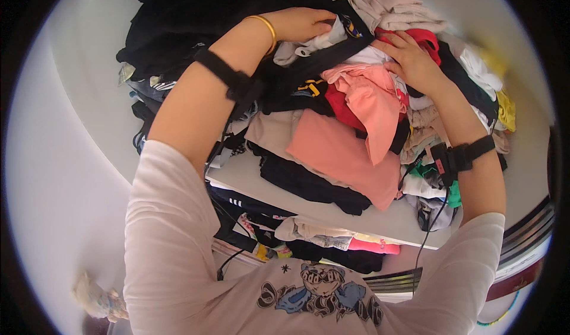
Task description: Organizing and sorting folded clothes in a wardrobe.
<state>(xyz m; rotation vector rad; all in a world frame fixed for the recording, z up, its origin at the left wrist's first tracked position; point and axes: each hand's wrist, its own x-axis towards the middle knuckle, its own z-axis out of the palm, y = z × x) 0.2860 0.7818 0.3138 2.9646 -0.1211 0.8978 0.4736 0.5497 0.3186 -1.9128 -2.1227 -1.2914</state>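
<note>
My left hand point(305, 24), below a gold bangle, is in the upper middle of the pile with its fingertips closed on a white garment point(333, 37). Grey cloth with a button point(287, 52) lies beneath that hand, and black clothing point(173, 28) spreads to its left. Across the pile, my right hand point(409, 59) lies flat with fingers apart on red cloth point(425, 39) and white cloth point(365, 55). A crumpled salmon-pink garment point(374, 94) hangs down just below it. Under that sits a folded salmon-pink garment point(336, 146).
The pile rests on a white shelf point(240, 177). Folded dark clothing point(307, 183) lies near its front edge. Beige clothes point(392, 10) are heaped at the back, yellow cloth point(506, 110) at the right. More folded clothes point(320, 235) fill a lower shelf. Thin cables point(428, 232) hang from both wrist straps.
</note>
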